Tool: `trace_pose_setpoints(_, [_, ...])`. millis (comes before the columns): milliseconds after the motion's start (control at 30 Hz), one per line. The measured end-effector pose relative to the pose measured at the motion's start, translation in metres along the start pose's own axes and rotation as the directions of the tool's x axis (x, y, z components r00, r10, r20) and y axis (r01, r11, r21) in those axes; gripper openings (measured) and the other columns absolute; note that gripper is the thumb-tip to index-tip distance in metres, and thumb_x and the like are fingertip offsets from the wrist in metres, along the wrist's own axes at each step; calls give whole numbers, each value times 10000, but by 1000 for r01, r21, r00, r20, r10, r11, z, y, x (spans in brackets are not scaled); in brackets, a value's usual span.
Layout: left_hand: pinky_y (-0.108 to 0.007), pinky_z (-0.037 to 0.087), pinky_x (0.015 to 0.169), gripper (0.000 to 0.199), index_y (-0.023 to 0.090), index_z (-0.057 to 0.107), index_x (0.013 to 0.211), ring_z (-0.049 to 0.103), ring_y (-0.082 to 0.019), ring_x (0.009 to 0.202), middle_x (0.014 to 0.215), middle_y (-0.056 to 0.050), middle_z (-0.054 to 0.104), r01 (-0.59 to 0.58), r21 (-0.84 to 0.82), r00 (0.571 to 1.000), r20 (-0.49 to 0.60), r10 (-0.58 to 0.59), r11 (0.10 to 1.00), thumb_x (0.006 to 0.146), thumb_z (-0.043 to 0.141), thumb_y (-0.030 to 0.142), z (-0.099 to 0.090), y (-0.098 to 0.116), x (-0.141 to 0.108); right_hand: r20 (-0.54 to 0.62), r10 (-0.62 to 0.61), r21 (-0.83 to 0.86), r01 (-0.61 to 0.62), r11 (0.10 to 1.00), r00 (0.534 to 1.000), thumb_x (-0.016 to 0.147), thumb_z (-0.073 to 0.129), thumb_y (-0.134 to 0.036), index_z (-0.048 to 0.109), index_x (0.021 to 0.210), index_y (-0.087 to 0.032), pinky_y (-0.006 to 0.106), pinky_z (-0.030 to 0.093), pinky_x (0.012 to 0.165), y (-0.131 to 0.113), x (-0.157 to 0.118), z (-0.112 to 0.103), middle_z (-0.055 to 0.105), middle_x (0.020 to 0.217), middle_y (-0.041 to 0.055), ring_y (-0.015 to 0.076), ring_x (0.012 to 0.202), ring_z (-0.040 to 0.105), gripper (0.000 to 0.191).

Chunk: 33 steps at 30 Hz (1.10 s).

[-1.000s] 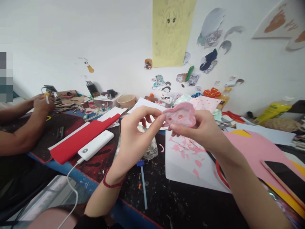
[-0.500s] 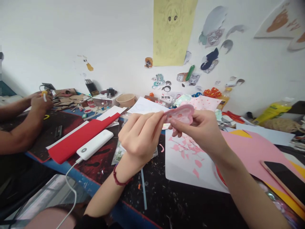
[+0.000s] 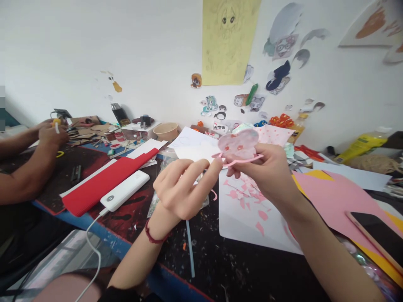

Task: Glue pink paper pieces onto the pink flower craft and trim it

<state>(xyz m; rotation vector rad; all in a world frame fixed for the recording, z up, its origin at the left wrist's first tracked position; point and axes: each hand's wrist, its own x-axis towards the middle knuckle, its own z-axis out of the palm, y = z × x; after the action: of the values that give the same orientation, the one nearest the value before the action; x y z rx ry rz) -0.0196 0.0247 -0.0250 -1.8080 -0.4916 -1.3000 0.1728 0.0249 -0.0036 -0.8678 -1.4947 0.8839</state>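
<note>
Both of my hands are raised over the dark table in the head view. My right hand [image 3: 267, 167] grips a pink, petal-shaped paper piece [image 3: 238, 143] with red spots, and a thin pink outline strip [image 3: 241, 162] stands away from its lower edge. The fingertips of my left hand [image 3: 189, 184] are pinched at the strip's left end. Below them lies a white sheet [image 3: 233, 226] scattered with small pink scraps [image 3: 245, 193].
On the left are a red folded sheet [image 3: 103, 184], a white power bank [image 3: 126, 191] with its cable and another person's hands [image 3: 55, 132]. Pink paper [image 3: 333, 197] and a phone [image 3: 374, 235] lie right. A glue stick [image 3: 190, 249] sits near the front.
The pink piece now shows its spotted face, and the outline strip has come apart from its lower edge. My left hand has turned and shifted slightly down.
</note>
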Motion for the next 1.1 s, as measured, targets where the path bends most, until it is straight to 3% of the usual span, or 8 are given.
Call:
trace_pose_setpoints(233, [-287, 406, 539, 240, 197, 797, 975, 588, -147, 639, 773, -36, 720, -218, 44, 971, 114, 212, 975, 856, 660, 40, -14, -6, -5, -28, -17, -67, 15, 998, 999, 796, 822, -359, 761, 704, -199, 275, 502, 502, -2, -1, 0, 686, 634, 19, 141, 580, 619, 195])
trace_pose_setpoints(433, [-279, 409, 520, 264, 255, 789, 1055, 616, -145, 620, 794, -29, 737, -89, -64, 991, 95, 95, 994, 864, 700, 95, -14, -6, -8, -81, -97, -191, 80, 978, 992, 785, 827, -330, 734, 657, -204, 269, 473, 491, -1, -2, 0, 655, 597, 3, 134, 564, 582, 202])
trace_pose_setpoints(633, [-274, 395, 487, 269, 248, 797, 1003, 602, -134, 581, 760, -24, 725, -153, -22, 983, 102, 154, 988, 868, 662, 60, -17, -6, -3, -45, -101, -146, 93, 985, 994, 786, 834, -385, 792, 762, -258, 320, 572, 620, -4, -4, 2, 772, 886, 47, 202, 779, 694, 136])
trace_pose_setpoints(833, [-271, 410, 492, 263, 252, 794, 957, 603, -130, 586, 744, -17, 704, -191, 35, 977, 106, 187, 981, 869, 643, 54, -18, -6, -1, -24, -6, -68, 4, 998, 1000, 759, 855, -385, 714, 634, -209, 264, 507, 531, -3, -2, 1, 661, 627, 3, 138, 606, 596, 258])
trace_pose_setpoints(967, [-283, 422, 498, 221, 191, 789, 954, 601, -132, 579, 729, -29, 705, -191, 43, 975, 122, 185, 981, 871, 638, 52, -20, -5, -2, 39, 28, 14, -28, 1000, 999, 759, 855, -422, 716, 655, -202, 262, 512, 548, 1, -1, -1, 676, 637, 4, 130, 588, 607, 280])
trace_pose_setpoints(1100, [-260, 426, 498, 231, 247, 788, 944, 609, -127, 571, 723, -19, 711, -209, 55, 971, 130, 201, 976, 896, 620, 96, -21, -3, -1, 70, 50, 50, -54, 997, 996, 774, 843, -438, 725, 674, -207, 272, 542, 583, 1, -1, -1, 695, 666, 15, 143, 616, 643, 277])
